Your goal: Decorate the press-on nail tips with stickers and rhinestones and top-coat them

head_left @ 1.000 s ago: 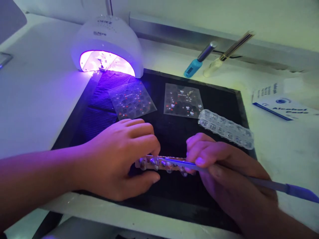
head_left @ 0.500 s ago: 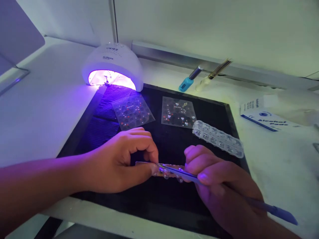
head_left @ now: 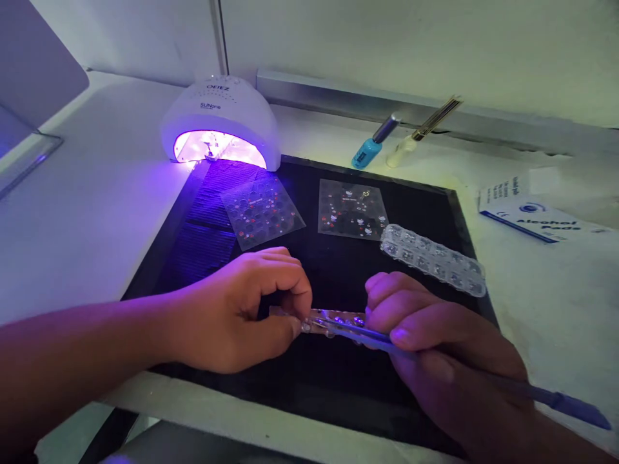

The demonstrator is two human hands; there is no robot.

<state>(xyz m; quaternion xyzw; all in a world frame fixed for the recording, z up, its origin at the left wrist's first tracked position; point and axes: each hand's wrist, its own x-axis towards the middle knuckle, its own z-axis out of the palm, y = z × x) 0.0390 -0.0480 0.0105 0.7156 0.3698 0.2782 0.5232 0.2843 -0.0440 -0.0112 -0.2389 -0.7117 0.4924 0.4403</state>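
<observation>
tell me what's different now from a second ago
The left hand has brought its thumb, spread apart before, up to the forefinger at the beaded strip, beside the slim tool. The view has shifted, so the lamp appears lower. The right hand still grips the tool, the lamp stays lit, and the sheets and clear case lie where they were.

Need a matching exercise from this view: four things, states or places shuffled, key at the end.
Things:
1. lamp
2. right hand
3. Alcohol Pads box
4. left hand

States or places:
A. on the white tabletop, right of the black mat
B. pinching at the beaded strip, toward its left end
C. opening lit pink-violet
D. gripping a slim tool

Pairs: 1-C, 2-D, 3-A, 4-B
</observation>
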